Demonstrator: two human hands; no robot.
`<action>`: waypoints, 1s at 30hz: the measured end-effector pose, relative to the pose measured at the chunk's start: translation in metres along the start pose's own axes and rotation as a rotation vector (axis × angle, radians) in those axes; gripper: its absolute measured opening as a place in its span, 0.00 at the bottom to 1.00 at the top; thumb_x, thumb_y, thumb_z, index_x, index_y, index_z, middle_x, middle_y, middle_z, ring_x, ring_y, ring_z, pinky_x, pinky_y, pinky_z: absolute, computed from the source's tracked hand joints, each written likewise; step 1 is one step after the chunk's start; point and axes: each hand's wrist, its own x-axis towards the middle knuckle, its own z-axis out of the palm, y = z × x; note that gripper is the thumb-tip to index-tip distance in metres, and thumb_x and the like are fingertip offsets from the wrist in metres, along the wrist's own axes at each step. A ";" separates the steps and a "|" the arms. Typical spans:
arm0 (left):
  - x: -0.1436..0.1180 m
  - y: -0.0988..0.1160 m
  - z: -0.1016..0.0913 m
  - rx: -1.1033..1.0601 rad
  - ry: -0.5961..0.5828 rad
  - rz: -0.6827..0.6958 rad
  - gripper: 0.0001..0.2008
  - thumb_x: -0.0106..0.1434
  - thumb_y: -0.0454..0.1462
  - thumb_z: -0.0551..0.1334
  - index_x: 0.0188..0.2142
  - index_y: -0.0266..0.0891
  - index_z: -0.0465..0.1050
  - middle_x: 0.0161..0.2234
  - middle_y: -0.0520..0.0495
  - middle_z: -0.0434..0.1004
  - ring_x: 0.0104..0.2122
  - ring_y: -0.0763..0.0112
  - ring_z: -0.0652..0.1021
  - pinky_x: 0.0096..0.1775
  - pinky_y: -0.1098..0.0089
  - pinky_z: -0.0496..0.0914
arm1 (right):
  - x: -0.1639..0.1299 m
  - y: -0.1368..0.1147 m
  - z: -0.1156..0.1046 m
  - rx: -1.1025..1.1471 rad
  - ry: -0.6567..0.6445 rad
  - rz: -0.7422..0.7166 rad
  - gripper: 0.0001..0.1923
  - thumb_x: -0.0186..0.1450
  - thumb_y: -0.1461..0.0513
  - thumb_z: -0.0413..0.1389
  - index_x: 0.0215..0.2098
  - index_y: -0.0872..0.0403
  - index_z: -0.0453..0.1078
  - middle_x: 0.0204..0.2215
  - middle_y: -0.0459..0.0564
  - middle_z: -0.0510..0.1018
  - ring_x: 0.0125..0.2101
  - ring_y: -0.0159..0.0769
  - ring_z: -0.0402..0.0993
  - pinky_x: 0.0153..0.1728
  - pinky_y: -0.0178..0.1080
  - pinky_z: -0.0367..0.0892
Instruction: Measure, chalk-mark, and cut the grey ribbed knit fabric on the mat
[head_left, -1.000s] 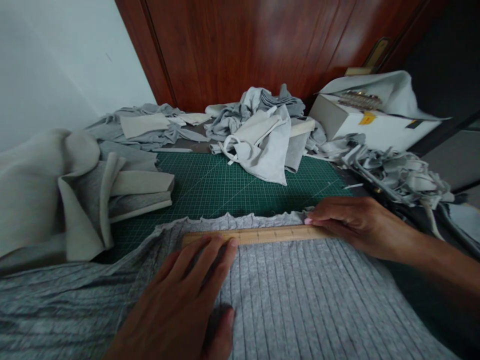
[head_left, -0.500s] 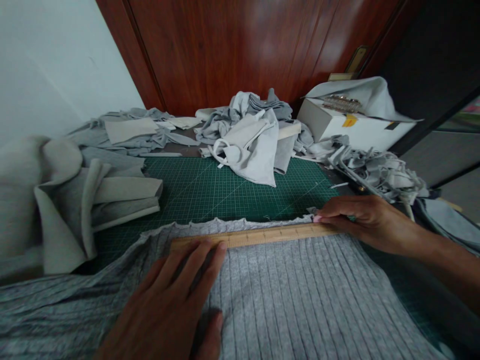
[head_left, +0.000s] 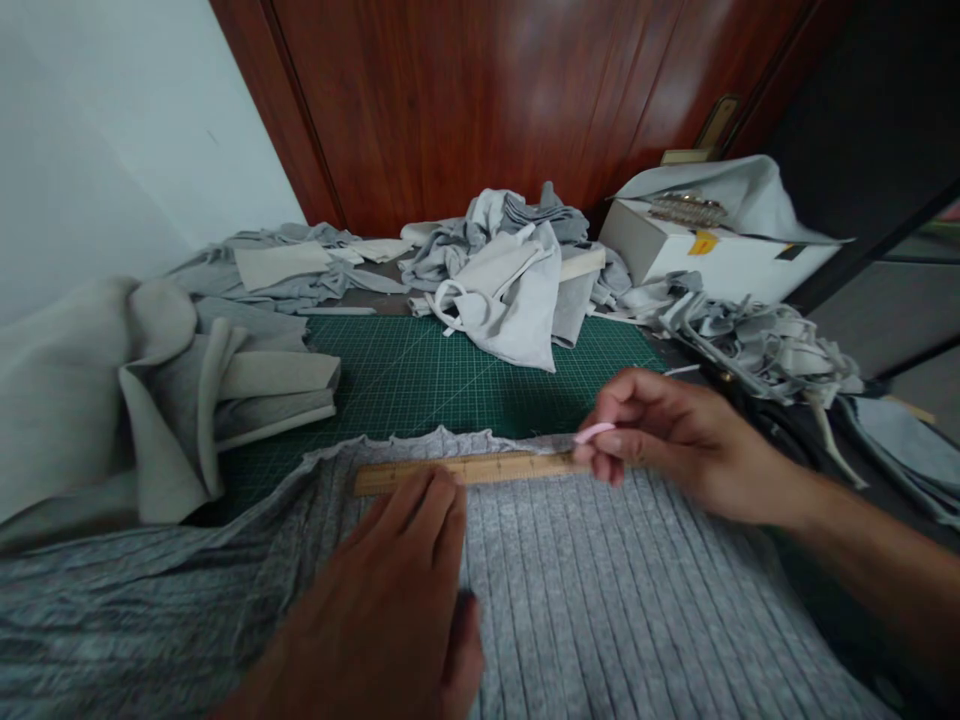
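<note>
A grey ribbed knit fabric (head_left: 570, 580) is spread across the front, its wavy raw edge at the far side. Along that edge lies a wooden ruler (head_left: 495, 467), its right end hidden behind my right hand. My left hand (head_left: 390, 590) rests flat with fingers stretched out, the fingertips pressing on the ruler's lower edge and the fabric. Between thumb and fingers of my right hand (head_left: 675, 440) is a thin pink piece of tailor's chalk (head_left: 595, 433), held just above the ruler and the fabric's edge.
Under the fabric is a green cutting mat (head_left: 390, 365). Folded pale fabric (head_left: 165, 400) sits at left. Grey and white scraps (head_left: 517, 280) are heaped at the back, more scraps (head_left: 780, 340) at right. A white box (head_left: 675, 255) stands near the wooden door (head_left: 487, 110).
My right hand has moved left along the ruler and lifted a little, bringing the pink chalk into fuller view. My left hand's fingers have drawn closer together. The view has shifted slightly.
</note>
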 end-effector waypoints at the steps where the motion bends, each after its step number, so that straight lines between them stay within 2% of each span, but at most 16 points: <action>1: 0.003 0.003 -0.001 -0.014 -0.014 -0.007 0.31 0.61 0.39 0.60 0.62 0.27 0.71 0.58 0.30 0.78 0.55 0.46 0.78 0.50 0.52 0.79 | 0.006 0.001 0.011 0.090 -0.089 0.057 0.15 0.73 0.51 0.62 0.39 0.51 0.66 0.34 0.51 0.84 0.31 0.36 0.81 0.28 0.37 0.77; 3: 0.010 0.009 -0.004 -0.036 -0.041 -0.022 0.32 0.63 0.43 0.62 0.63 0.26 0.71 0.56 0.29 0.78 0.53 0.44 0.78 0.48 0.49 0.79 | 0.019 0.006 0.028 0.196 -0.158 0.109 0.17 0.72 0.50 0.63 0.39 0.51 0.63 0.32 0.50 0.83 0.31 0.36 0.80 0.26 0.35 0.75; 5: 0.018 0.016 -0.005 -0.051 -0.076 -0.036 0.33 0.64 0.46 0.63 0.62 0.24 0.73 0.54 0.28 0.79 0.51 0.43 0.78 0.48 0.46 0.78 | 0.031 0.014 0.036 0.256 -0.119 0.137 0.18 0.71 0.50 0.65 0.39 0.51 0.63 0.34 0.50 0.84 0.31 0.34 0.80 0.28 0.35 0.76; 8: 0.025 0.024 -0.005 -0.084 -0.124 -0.060 0.30 0.65 0.47 0.62 0.57 0.24 0.78 0.50 0.29 0.80 0.48 0.44 0.78 0.50 0.45 0.77 | 0.043 0.024 0.036 0.274 -0.004 0.161 0.19 0.69 0.51 0.67 0.39 0.51 0.64 0.40 0.51 0.84 0.36 0.33 0.82 0.35 0.36 0.78; 12: 0.029 0.029 -0.001 -0.077 -0.133 -0.058 0.27 0.66 0.47 0.60 0.52 0.24 0.81 0.52 0.27 0.78 0.53 0.43 0.76 0.54 0.48 0.76 | 0.048 0.028 0.032 0.250 0.056 0.177 0.20 0.67 0.50 0.68 0.38 0.52 0.65 0.39 0.50 0.85 0.37 0.34 0.83 0.41 0.39 0.79; 16: 0.036 0.031 0.003 -0.064 -0.122 -0.043 0.33 0.68 0.50 0.59 0.60 0.23 0.76 0.53 0.28 0.79 0.49 0.45 0.76 0.50 0.48 0.77 | 0.048 0.026 0.031 0.243 0.056 0.198 0.20 0.67 0.49 0.68 0.38 0.51 0.65 0.40 0.51 0.85 0.38 0.35 0.83 0.44 0.41 0.80; 18: 0.041 0.032 0.005 -0.050 -0.113 -0.027 0.38 0.68 0.55 0.60 0.63 0.23 0.73 0.55 0.28 0.79 0.48 0.45 0.76 0.48 0.48 0.78 | 0.049 0.025 0.030 0.240 0.047 0.204 0.20 0.68 0.49 0.68 0.38 0.51 0.65 0.41 0.52 0.85 0.38 0.35 0.83 0.43 0.41 0.80; 21: 0.044 0.032 0.011 -0.011 -0.099 0.005 0.44 0.68 0.61 0.58 0.63 0.22 0.74 0.55 0.26 0.78 0.47 0.44 0.76 0.47 0.46 0.78 | 0.051 0.025 0.028 0.242 0.031 0.204 0.21 0.66 0.49 0.69 0.38 0.51 0.64 0.41 0.51 0.84 0.38 0.34 0.83 0.41 0.39 0.80; 26: 0.040 0.030 0.022 0.019 -0.084 0.020 0.51 0.66 0.67 0.56 0.67 0.22 0.69 0.52 0.26 0.78 0.46 0.45 0.75 0.45 0.48 0.78 | 0.056 0.027 0.028 0.229 0.003 0.206 0.20 0.64 0.50 0.71 0.36 0.52 0.67 0.33 0.46 0.81 0.33 0.32 0.80 0.38 0.37 0.79; 30: 0.035 0.028 0.029 0.075 -0.061 0.058 0.55 0.66 0.70 0.51 0.68 0.21 0.66 0.49 0.26 0.78 0.46 0.44 0.75 0.45 0.48 0.78 | 0.056 0.026 0.031 0.149 -0.021 0.177 0.14 0.67 0.54 0.68 0.36 0.54 0.72 0.28 0.44 0.78 0.28 0.30 0.75 0.33 0.34 0.75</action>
